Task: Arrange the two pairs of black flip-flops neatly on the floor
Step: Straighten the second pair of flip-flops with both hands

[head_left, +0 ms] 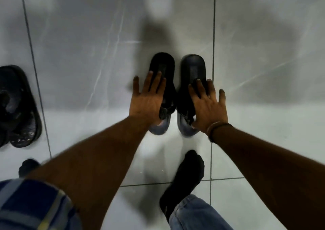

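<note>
Two black flip-flops lie side by side in the middle of the floor, toes pointing away: the left one point(162, 63) and the right one point(193, 66). My left hand point(147, 99) hovers flat over the left one with fingers spread, holding nothing. Over the right flip-flop, my right hand point(208, 106) is spread the same way, with bands at the wrist. Whether the palms touch the straps I cannot tell. The second pair point(16, 106) lies at the far left edge, the two overlapping and partly cut off by the frame.
The floor is glossy grey marble-look tile point(88, 36) with dark grout lines. My right foot in a black sock point(186, 178) stands just behind the middle pair, and my left sock toe point(28, 166) shows at lower left.
</note>
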